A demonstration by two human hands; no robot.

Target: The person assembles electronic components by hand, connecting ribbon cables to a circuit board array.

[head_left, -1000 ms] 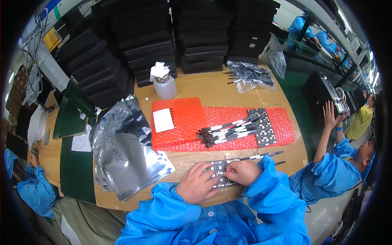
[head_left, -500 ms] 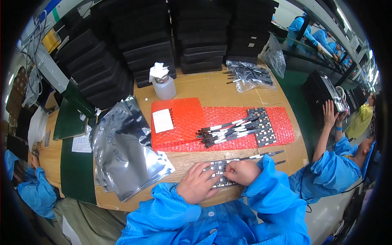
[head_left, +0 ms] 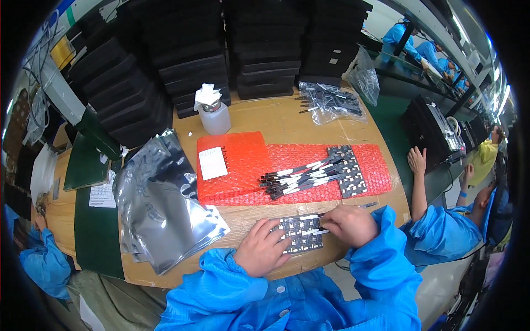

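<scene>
In the head view, both hands rest at the near edge of a wooden table point(head_left: 287, 118), working on a small dark panel of parts point(head_left: 301, 234) that lies flat on the wood just in front of the person's blue-sleeved arms. The left hand point(head_left: 264, 248) lies on the panel's left end with its fingers curled down against it, pinning it to the table rather than lifting it. The right hand point(head_left: 349, 225) sits over the panel's right end, fingers bent and drawn together around a thin black-and-white strip point(head_left: 309, 217) at the panel's top edge (whether the strip is truly pinched or only touched cannot be told, since the fingertips hide it). The two hands are near each other but not touching, with the panel showing between them. Just beyond the panel lies a red bubble-wrap sheet point(head_left: 254, 151), which carries a loose bunch of similar strips point(head_left: 301, 177), a second dark panel point(head_left: 346, 171) toward its right end, and a small white paper slip point(head_left: 212, 163) at its left. To the left of the hands lies a heap of silvery antistatic bags point(head_left: 160, 204). Farther back stand a white dispenser bottle point(head_left: 212, 113) and stacks of black trays point(head_left: 221, 44). At the right, another person's hand point(head_left: 417, 161) rests by the table edge.
</scene>
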